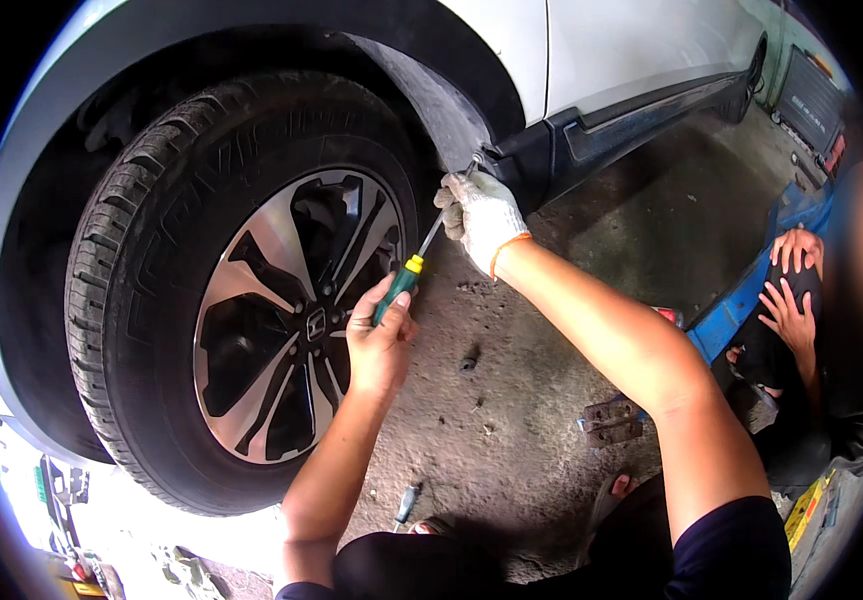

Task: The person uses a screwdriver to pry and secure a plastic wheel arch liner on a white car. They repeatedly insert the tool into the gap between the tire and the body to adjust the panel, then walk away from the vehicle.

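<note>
My left hand (379,345), bare, is closed around the green and yellow handle of a screwdriver (400,291). Its metal shaft slants up and right, between the wheel and the white car's lower trim. My right hand (483,217), in a whitish knitted work glove, has its fingers curled around the shaft's upper part. Just above the glove, a small metal end shows against the lower rear corner of the wheel arch liner (448,125); the exact contact point is too small to make out. The black tyre (141,260) and its silver-and-black alloy wheel (296,320) stand left of both hands.
Another person's hands (793,290) rest on a knee at the right, beside a blue sheet (726,310). A second screwdriver (407,502) lies on the concrete floor near my feet. A flat worn block (611,422) lies right of centre. Several tools (66,510) are at lower left.
</note>
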Action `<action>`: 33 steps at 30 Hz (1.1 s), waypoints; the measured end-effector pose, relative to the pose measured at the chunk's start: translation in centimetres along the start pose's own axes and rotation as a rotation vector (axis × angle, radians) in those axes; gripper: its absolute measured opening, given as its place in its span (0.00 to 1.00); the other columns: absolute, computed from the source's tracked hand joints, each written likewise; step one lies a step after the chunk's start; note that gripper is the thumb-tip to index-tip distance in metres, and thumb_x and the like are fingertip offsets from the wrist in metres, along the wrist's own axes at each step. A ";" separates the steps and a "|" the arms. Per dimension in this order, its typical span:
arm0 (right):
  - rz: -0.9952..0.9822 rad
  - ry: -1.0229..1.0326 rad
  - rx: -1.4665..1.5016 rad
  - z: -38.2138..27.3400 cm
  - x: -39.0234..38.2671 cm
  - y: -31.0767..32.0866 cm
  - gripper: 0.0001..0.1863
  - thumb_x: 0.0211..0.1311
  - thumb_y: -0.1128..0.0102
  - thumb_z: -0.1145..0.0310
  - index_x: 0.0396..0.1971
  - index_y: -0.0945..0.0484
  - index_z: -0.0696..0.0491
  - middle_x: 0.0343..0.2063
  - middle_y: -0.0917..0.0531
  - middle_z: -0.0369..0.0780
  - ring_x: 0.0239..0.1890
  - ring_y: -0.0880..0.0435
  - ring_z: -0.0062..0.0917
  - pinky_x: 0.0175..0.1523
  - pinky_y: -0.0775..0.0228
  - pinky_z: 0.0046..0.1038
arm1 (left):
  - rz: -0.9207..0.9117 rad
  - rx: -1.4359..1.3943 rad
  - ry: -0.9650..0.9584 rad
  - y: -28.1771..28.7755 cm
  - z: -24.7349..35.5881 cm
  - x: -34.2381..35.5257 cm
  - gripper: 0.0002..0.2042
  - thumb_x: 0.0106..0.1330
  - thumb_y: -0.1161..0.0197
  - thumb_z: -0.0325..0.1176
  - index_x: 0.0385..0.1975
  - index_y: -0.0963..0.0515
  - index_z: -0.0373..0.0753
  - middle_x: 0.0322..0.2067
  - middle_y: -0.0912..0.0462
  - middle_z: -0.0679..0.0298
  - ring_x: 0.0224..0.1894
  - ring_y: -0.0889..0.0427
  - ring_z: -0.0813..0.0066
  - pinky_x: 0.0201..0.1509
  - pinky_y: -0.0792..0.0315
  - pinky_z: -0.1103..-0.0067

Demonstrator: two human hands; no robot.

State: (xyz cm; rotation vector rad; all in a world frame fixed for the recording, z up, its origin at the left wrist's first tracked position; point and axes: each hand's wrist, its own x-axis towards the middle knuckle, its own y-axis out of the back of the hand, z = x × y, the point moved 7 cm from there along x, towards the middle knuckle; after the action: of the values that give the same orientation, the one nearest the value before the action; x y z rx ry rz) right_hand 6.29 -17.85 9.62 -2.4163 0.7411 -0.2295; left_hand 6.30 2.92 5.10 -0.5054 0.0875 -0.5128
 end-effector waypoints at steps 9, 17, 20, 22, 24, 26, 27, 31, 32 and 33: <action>-0.017 0.003 0.079 0.2 -0.2 0.4 0.06 0.67 0.43 0.65 0.36 0.25 0.52 0.23 0.21 0.35 0.16 0.30 0.14 0.20 0.42 0.19 | -0.118 -0.439 0.348 -2.1 0.3 -0.3 0.17 0.72 0.47 0.38 0.55 0.31 0.34 0.38 0.22 0.56 0.22 0.36 0.82 0.26 0.38 0.86; 0.006 -0.024 0.090 0.2 -0.3 0.9 0.06 0.66 0.43 0.65 0.37 0.25 0.51 0.23 0.22 0.34 0.15 0.32 0.13 0.20 0.44 0.17 | -0.176 1.066 -0.618 -4.0 5.4 -1.6 0.17 0.68 0.40 0.28 0.56 0.28 0.32 0.44 0.19 0.55 0.37 0.20 0.73 0.45 0.25 0.80; 0.003 -0.007 0.056 0.1 -0.6 1.0 0.06 0.67 0.44 0.65 0.37 0.25 0.51 0.23 0.22 0.33 0.15 0.33 0.13 0.20 0.44 0.17 | -0.169 1.125 -0.682 -4.0 4.7 -2.2 0.19 0.65 0.36 0.28 0.55 0.27 0.33 0.48 0.20 0.49 0.50 0.18 0.61 0.55 0.27 0.73; 0.005 -0.012 0.023 -0.1 -0.8 0.9 0.05 0.68 0.45 0.65 0.37 0.25 0.51 0.23 0.22 0.33 0.15 0.33 0.12 0.20 0.43 0.17 | -0.139 1.101 -0.667 -3.6 4.0 -2.2 0.19 0.65 0.36 0.29 0.55 0.28 0.33 0.46 0.19 0.51 0.47 0.18 0.62 0.53 0.26 0.74; -0.003 -0.009 0.009 -0.4 -1.0 0.8 0.05 0.68 0.44 0.65 0.37 0.25 0.51 0.23 0.23 0.33 0.15 0.33 0.12 0.20 0.43 0.16 | -0.111 0.984 -0.560 -2.8 3.3 -2.2 0.20 0.66 0.37 0.29 0.56 0.30 0.32 0.47 0.19 0.55 0.47 0.19 0.64 0.56 0.28 0.75; -0.014 -0.005 -0.008 -0.7 -1.0 0.6 0.06 0.68 0.44 0.65 0.37 0.25 0.51 0.23 0.23 0.33 0.15 0.33 0.12 0.20 0.43 0.16 | -0.089 0.882 -0.542 -2.6 2.8 -2.1 0.19 0.68 0.38 0.30 0.57 0.30 0.33 0.45 0.21 0.60 0.43 0.22 0.71 0.50 0.27 0.77; -0.021 -0.004 -0.020 -0.8 -1.0 0.5 0.06 0.68 0.44 0.65 0.37 0.25 0.51 0.23 0.22 0.33 0.15 0.33 0.12 0.20 0.43 0.16 | -0.088 0.687 -0.373 -1.8 1.6 -1.6 0.18 0.68 0.39 0.30 0.56 0.30 0.33 0.44 0.21 0.60 0.40 0.24 0.74 0.46 0.28 0.78; 0.000 0.018 -0.081 -1.3 -0.9 0.6 0.06 0.68 0.44 0.65 0.37 0.24 0.51 0.23 0.22 0.33 0.15 0.32 0.12 0.20 0.42 0.17 | -0.031 -0.133 0.204 -2.1 -1.3 -1.3 0.16 0.72 0.46 0.41 0.48 0.29 0.34 0.37 0.22 0.59 0.24 0.34 0.81 0.28 0.38 0.86; -0.008 0.012 -0.074 -1.3 -1.0 0.6 0.06 0.68 0.45 0.65 0.37 0.24 0.51 0.23 0.22 0.33 0.15 0.32 0.12 0.20 0.43 0.17 | -0.075 -0.304 0.352 -2.5 -1.9 -1.2 0.16 0.73 0.47 0.42 0.47 0.30 0.33 0.36 0.23 0.59 0.23 0.35 0.82 0.25 0.40 0.87; -0.016 0.005 -0.067 -1.4 -1.1 0.5 0.06 0.68 0.45 0.65 0.37 0.24 0.51 0.23 0.22 0.33 0.15 0.32 0.12 0.20 0.43 0.17 | -0.120 -0.475 0.500 -2.7 -2.0 -1.3 0.17 0.73 0.48 0.43 0.47 0.31 0.33 0.34 0.23 0.59 0.21 0.36 0.83 0.22 0.41 0.89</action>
State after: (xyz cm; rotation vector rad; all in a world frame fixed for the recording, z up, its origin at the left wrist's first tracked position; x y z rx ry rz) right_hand 4.72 -18.30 10.43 -2.4863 0.7436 -0.2209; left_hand 3.53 0.70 4.56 -0.8394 0.6727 -0.7326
